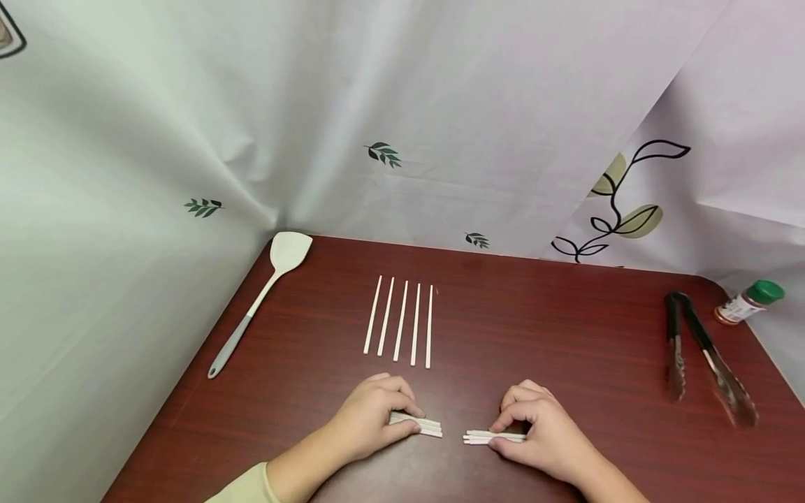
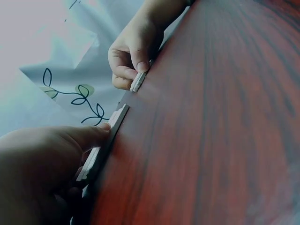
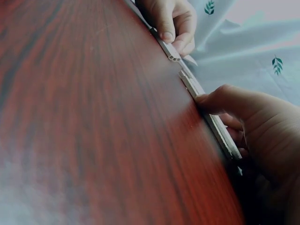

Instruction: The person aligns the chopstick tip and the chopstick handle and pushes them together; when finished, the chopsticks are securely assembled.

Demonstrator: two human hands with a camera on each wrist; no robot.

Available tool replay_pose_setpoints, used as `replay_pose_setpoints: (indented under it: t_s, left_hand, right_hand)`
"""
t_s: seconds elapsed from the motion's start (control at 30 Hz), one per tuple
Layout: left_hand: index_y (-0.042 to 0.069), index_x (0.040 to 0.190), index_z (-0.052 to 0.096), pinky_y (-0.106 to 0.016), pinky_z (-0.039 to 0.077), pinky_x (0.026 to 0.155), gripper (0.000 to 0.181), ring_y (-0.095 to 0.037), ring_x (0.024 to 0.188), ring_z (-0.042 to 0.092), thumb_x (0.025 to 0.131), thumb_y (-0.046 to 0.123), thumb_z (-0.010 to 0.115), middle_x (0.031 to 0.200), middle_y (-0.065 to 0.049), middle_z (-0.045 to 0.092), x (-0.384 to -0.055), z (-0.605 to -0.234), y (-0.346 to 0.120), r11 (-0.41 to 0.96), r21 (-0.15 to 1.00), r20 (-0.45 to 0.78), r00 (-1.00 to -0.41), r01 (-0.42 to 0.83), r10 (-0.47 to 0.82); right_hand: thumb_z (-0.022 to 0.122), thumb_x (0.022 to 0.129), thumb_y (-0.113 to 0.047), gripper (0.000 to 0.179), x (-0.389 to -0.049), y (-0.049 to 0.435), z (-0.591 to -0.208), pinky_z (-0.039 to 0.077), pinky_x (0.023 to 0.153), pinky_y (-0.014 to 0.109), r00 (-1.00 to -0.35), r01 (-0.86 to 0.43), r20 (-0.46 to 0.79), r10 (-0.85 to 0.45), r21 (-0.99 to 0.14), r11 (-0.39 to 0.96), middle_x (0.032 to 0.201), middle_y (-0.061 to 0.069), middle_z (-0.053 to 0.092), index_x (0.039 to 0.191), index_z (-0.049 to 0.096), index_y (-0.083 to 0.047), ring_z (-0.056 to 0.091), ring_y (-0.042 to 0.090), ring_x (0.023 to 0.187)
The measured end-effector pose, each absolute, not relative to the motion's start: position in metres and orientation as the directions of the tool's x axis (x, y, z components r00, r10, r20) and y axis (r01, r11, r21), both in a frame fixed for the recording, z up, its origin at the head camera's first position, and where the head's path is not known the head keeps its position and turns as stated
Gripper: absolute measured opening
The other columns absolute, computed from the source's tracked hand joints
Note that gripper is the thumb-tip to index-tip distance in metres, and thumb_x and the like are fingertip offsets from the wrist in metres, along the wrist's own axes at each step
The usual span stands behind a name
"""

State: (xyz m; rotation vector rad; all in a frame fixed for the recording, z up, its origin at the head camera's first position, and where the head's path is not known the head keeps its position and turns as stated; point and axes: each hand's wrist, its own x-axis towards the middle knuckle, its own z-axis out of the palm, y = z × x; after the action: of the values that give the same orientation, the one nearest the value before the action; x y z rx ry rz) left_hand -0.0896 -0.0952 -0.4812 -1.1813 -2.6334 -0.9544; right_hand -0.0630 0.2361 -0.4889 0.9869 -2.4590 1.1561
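Near the front of the table, my left hand (image 1: pixel 376 418) grips a small bundle of thin white sticks (image 1: pixel 431 427) between thumb and fingers. Facing it across a short gap, my right hand (image 1: pixel 542 425) pinches a second white bundle (image 1: pixel 476 438). Both bundles lie almost in line, held low at the tabletop, their free ends pointing at each other. In the right wrist view, the ends of the left bundle (image 3: pixel 173 58) look hollow. My palm and fingers cover part of each bundle. Beyond my hands, several white sticks (image 1: pixel 401 321) lie side by side, spaced apart.
A white spatula (image 1: pixel 290 253) with a grey handle lies along the left edge of the brown table (image 1: pixel 541 328). On the right are black-handled metal tongs (image 1: pixel 706 337), spread apart, and a green-capped bottle (image 1: pixel 742 305). Pale leaf-print cloth (image 1: pixel 440 188) hangs behind.
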Motion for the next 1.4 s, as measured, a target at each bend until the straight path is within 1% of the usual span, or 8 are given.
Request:
replay_pose_setpoints:
  t_s: [0.2, 0.5, 0.6, 0.7, 0.87, 1.1, 1.27, 1.4]
  left_hand:
    - [0.025, 0.091, 0.083, -0.03, 0.049, 0.092, 0.012, 0.002, 0.086, 0.058, 0.084, 0.026, 0.092, 0.093, 0.021, 0.067, -0.09, -0.481, -0.095, 0.494, 0.529, 0.347, -0.707, 0.69, 0.616]
    - [0.026, 0.088, 0.08, -0.029, 0.049, 0.092, 0.014, 0.002, 0.086, 0.058, 0.082, 0.024, 0.092, 0.093, 0.022, 0.067, -0.091, -0.486, -0.095, 0.475, 0.537, 0.383, -0.704, 0.697, 0.598]
    - [0.026, 0.089, 0.08, -0.03, 0.049, 0.091, 0.013, 0.002, 0.086, 0.059, 0.083, 0.024, 0.091, 0.093, 0.021, 0.067, -0.091, -0.486, -0.093, 0.461, 0.542, 0.4, -0.698, 0.703, 0.594]
    - [0.025, 0.09, 0.08, -0.029, 0.05, 0.088, 0.01, 0.0, 0.087, 0.06, 0.087, 0.023, 0.089, 0.094, 0.019, 0.067, -0.091, -0.488, -0.093, 0.432, 0.574, 0.422, -0.703, 0.696, 0.572]
    - [0.019, 0.093, 0.08, -0.021, 0.053, 0.08, 0.008, -0.004, 0.09, 0.063, 0.09, 0.015, 0.086, 0.097, 0.013, 0.068, -0.092, -0.491, -0.093, 0.318, 0.665, 0.488, -0.715, 0.676, 0.501]
    - [0.013, 0.102, 0.072, -0.019, 0.052, 0.072, 0.01, -0.011, 0.088, 0.062, 0.097, 0.007, 0.078, 0.107, 0.002, 0.065, -0.095, -0.49, -0.091, 0.247, 0.624, 0.612, -0.661, 0.741, 0.435]
    - [0.011, 0.105, 0.069, -0.012, 0.045, 0.068, 0.004, -0.01, 0.077, 0.055, 0.105, 0.015, 0.068, 0.101, 0.003, 0.064, -0.094, -0.488, -0.089, 0.265, 0.574, 0.642, -0.627, 0.775, 0.442]
    - [0.014, 0.107, 0.068, -0.008, 0.041, 0.071, 0.008, -0.006, 0.076, 0.052, 0.102, 0.008, 0.07, 0.096, 0.006, 0.061, -0.092, -0.487, -0.088, 0.281, 0.53, 0.65, -0.597, 0.8, 0.47]
  right_hand:
    - [0.099, 0.065, -0.014, 0.041, -0.063, 0.235, -0.488, 0.035, 0.081, 0.021, -0.759, -0.649, 0.454, -0.467, -0.591, 0.48, 0.082, -0.024, 0.057, 0.079, 0.072, -0.042, 0.048, -0.004, 0.085]
    - [0.099, 0.067, -0.013, 0.042, -0.063, 0.235, -0.493, 0.036, 0.08, 0.021, -0.735, -0.678, 0.512, -0.445, -0.578, 0.454, 0.088, -0.022, 0.061, 0.084, 0.072, -0.039, 0.052, -0.001, 0.087]
    - [0.096, 0.071, -0.003, 0.043, -0.062, 0.235, -0.494, 0.043, 0.082, 0.018, -0.767, -0.641, 0.524, -0.37, -0.645, 0.416, 0.093, -0.013, 0.069, 0.088, 0.073, -0.034, 0.062, 0.005, 0.089]
    - [0.092, 0.076, 0.003, 0.039, -0.06, 0.235, -0.494, 0.051, 0.074, 0.019, -0.809, -0.587, 0.513, -0.286, -0.709, 0.389, 0.097, -0.005, 0.074, 0.09, 0.073, -0.027, 0.068, 0.009, 0.084]
    - [0.084, 0.087, 0.003, 0.026, -0.058, 0.233, -0.492, 0.048, 0.065, 0.019, -0.859, -0.51, 0.464, -0.215, -0.744, 0.431, 0.091, -0.008, 0.074, 0.094, 0.072, -0.019, 0.065, 0.006, 0.074]
    - [0.07, 0.093, 0.012, 0.032, -0.058, 0.232, -0.491, 0.048, 0.068, 0.018, -0.856, -0.514, 0.47, -0.215, -0.731, 0.449, 0.082, -0.011, 0.071, 0.106, 0.06, -0.015, 0.067, 0.007, 0.071]
    - [0.064, 0.097, 0.014, 0.036, -0.058, 0.232, -0.492, 0.046, 0.065, 0.018, -0.843, -0.537, 0.476, -0.25, -0.723, 0.434, 0.082, -0.009, 0.065, 0.121, 0.067, -0.013, 0.061, 0.007, 0.069]
    - [0.064, 0.097, 0.013, 0.044, -0.06, 0.232, -0.49, 0.047, 0.069, 0.017, -0.831, -0.555, 0.488, -0.267, -0.695, 0.458, 0.085, -0.011, 0.065, 0.131, 0.071, -0.013, 0.061, 0.005, 0.072]
